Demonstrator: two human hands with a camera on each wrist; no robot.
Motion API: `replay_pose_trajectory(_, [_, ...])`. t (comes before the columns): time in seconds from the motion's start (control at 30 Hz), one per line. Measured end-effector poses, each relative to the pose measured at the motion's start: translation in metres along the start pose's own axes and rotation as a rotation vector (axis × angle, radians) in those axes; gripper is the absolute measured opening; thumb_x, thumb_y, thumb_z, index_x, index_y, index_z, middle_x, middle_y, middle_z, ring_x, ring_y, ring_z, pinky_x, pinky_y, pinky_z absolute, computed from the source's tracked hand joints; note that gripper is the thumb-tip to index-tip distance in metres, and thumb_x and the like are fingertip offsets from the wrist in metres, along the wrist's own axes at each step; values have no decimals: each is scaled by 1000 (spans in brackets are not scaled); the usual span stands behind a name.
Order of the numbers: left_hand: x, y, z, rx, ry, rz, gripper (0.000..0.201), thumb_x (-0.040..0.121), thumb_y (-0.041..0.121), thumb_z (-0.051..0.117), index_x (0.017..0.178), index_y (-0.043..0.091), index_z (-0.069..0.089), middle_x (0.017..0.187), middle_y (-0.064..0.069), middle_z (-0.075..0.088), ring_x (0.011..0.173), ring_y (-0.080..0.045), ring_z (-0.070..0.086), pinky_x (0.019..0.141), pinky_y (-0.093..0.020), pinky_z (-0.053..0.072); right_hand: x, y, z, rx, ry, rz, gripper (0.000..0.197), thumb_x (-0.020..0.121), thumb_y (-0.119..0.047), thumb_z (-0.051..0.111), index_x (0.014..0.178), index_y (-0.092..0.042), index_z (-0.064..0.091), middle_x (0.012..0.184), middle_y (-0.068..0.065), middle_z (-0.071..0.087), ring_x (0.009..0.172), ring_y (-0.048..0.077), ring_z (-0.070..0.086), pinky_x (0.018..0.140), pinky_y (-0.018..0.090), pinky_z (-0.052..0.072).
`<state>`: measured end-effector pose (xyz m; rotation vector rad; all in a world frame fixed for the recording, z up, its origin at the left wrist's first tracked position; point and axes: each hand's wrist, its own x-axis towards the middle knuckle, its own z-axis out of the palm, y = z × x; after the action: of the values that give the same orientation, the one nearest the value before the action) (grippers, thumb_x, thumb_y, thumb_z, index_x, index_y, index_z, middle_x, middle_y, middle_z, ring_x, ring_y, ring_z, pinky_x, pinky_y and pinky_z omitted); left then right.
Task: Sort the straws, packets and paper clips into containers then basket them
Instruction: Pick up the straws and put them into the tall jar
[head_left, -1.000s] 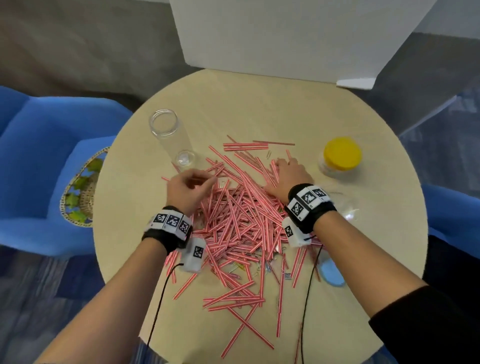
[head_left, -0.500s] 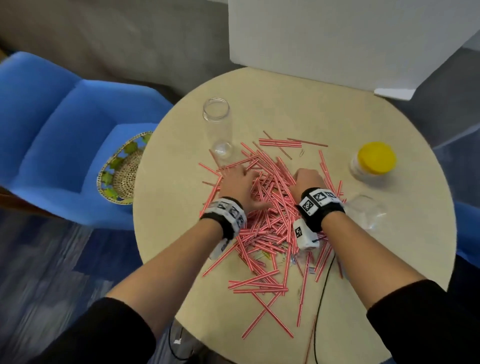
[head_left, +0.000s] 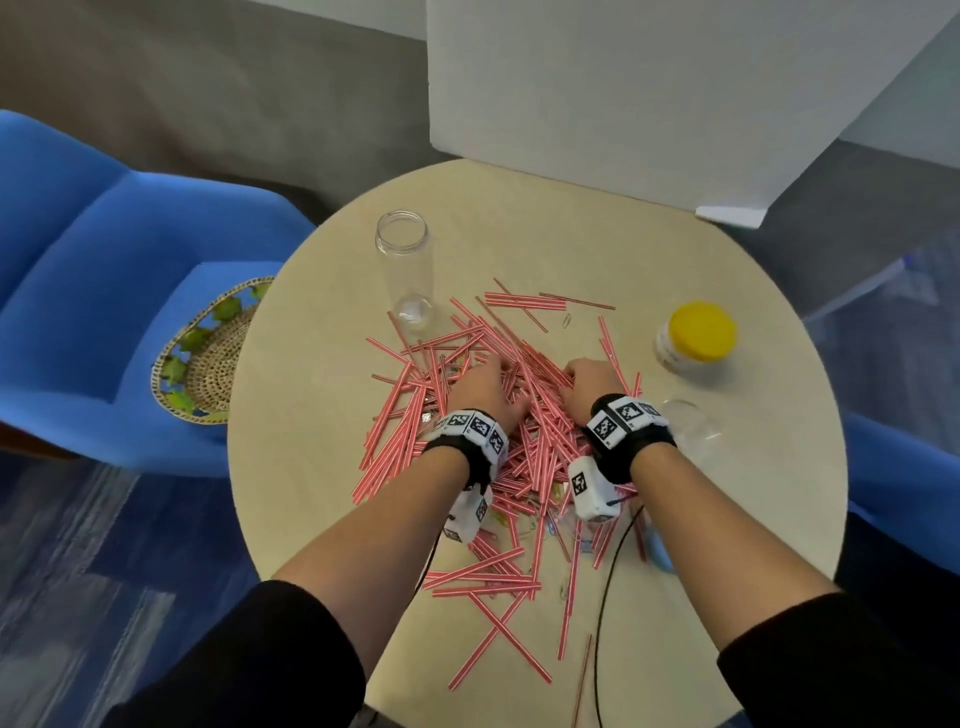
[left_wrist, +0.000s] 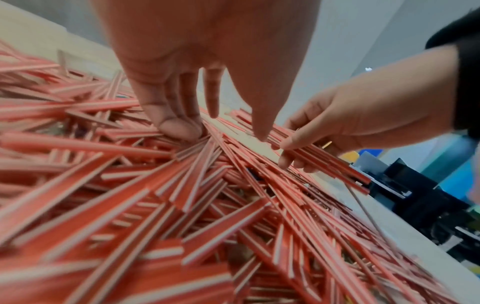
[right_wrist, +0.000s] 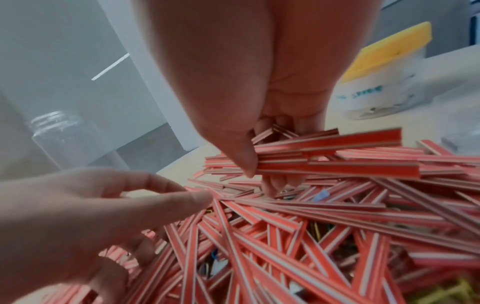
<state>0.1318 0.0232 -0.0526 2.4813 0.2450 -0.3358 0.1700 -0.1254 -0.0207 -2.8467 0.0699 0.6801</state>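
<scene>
1. the head view showed the whole round table (head_left: 322, 467), with a heap of red-and-white straws (head_left: 467, 566) spread across its middle and both hands down in the heap's far side.
2. the left hand (head_left: 480, 387) lay knuckles-up there, its fingertips hidden from above; only the left wrist view showed its fingers (left_wrist: 179, 125) reaching down, extended, onto the straws, with nothing clasped.
3. the right hand (head_left: 587, 382) looked like a closed fist from above; the right wrist view alone showed thumb and fingers gripping a bundle of straws (right_wrist: 324, 162), its ends sticking out to the side.
4. only the head view took in the containers: a tall clear jar (head_left: 402, 270) standing open beyond the heap, a yellow-lidded jar (head_left: 698, 338) to the right, and a clear cup (head_left: 691, 431) just beside the right wrist.
5. a woven basket (head_left: 213, 358) sat on the blue chair (head_left: 104, 291) left of the table.
6. a paper clip (head_left: 567, 320) lay apart near the far straws; the right wrist view showed coloured clips (right_wrist: 318, 228) buried under the heap.
7. packets could not be made out with certainty.
</scene>
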Motion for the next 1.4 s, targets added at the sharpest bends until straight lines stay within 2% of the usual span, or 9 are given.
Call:
replay_pose_trajectory(0.13, [6, 13, 9, 3, -21, -35, 84, 69, 62, 75, 132, 17, 42, 111, -3, 64, 97, -23, 65, 83, -40, 57, -12, 3, -2, 54, -62, 53, 32, 100, -10, 48, 131, -3, 53, 124, 18, 61, 108, 33, 62, 83, 34, 50])
replay_pose_trajectory(0.3, [10, 28, 17, -15, -25, -67, 56, 74, 51, 77, 111, 16, 54, 100, -3, 64, 93, -23, 64, 81, -38, 57, -24, 10, 20, 38, -259, 134, 18, 97, -9, 48, 107, 1, 60, 93, 14, 62, 88, 28, 64, 64, 31, 48])
replay_pose_trajectory(0.4, [11, 34, 19, -68, -20, -70, 65, 73, 54, 77, 118, 14, 52, 103, -4, 65, 94, -23, 64, 84, -38, 55, -24, 8, 19, 216, -268, 193, 25, 103, -11, 40, 93, 2, 60, 88, 12, 62, 74, 23, 58, 55, 25, 40])
replay_pose_trajectory(0.53, [11, 41, 23, -179, 25, -83, 83, 67, 58, 77, 131, 14, 46, 108, -7, 68, 96, -24, 66, 84, -39, 57, -21, 20, 17, 578, -253, 370, 32, 104, -9, 33, 120, 2, 59, 107, 19, 63, 97, 31, 63, 73, 32, 42])
replay_pose_trajectory(0.67, [7, 43, 26, -168, 42, -99, 85, 69, 64, 73, 130, 13, 45, 101, -4, 66, 88, -21, 66, 79, -36, 58, -27, 39, 27, 1066, -239, 524, 35, 101, -46, 36, 89, -17, 49, 61, 0, 43, 47, 15, 37, 41, 29, 33])
replay_pose_trajectory(0.9, [9, 49, 30, -35, -20, -73, 55, 75, 37, 81, 118, 12, 57, 107, -4, 66, 100, -22, 63, 84, -31, 51, -34, 45, 18, 1075, -199, 421, 54, 88, -71, 47, 76, -18, 47, 52, -6, 31, 39, 10, 27, 39, 23, 26])
replay_pose_trajectory(1.0, [11, 48, 27, -39, -28, -91, 51, 78, 28, 80, 123, 13, 61, 110, -5, 68, 101, -21, 65, 85, -29, 52, -31, 50, 19, 984, -202, 383, 69, 74, -79, 56, 108, -20, 57, 53, -5, 39, 41, 11, 38, 40, 25, 32])
replay_pose_trajectory(1.13, [11, 55, 22, 86, -132, -89, 32, 83, 29, 76, 106, 8, 69, 100, -7, 71, 91, -22, 67, 79, -30, 56, -28, 50, 14, 961, -187, 337, 75, 89, -62, 55, 143, -11, 42, 56, -5, 37, 41, 10, 36, 39, 23, 32])
replay_pose_trajectory(1.4, [10, 57, 16, 132, -165, -93, 22, 93, 25, 63, 90, 4, 68, 87, -9, 70, 77, -24, 65, 69, -32, 55, -32, 48, 7, 1012, -167, 292, 80, 93, -48, 59, 153, -5, 26, 61, -1, 40, 47, 11, 38, 42, 25, 33])
